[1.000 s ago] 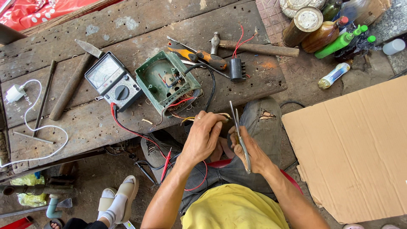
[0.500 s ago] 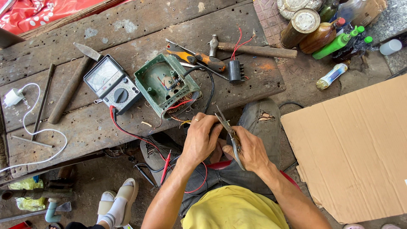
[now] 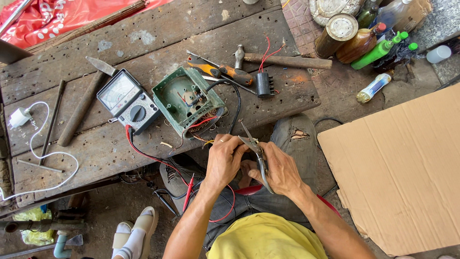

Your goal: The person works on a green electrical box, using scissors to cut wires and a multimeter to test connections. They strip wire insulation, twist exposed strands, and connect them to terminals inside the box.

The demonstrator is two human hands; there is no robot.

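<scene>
Right hand [image 3: 282, 170] closed on pliers [image 3: 256, 151], tips up toward wire [image 3: 207, 142]. Left hand [image 3: 225, 160] pinches wire taut, likely for clean cut. Wire runs from green housing [image 3: 184, 98] at table [image 3: 96, 153] edge.

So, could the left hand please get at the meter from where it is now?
Probably yes: the left hand sits near the bench edge, and the meter lies uncovered up-left of it, with only its red lead between.
</scene>
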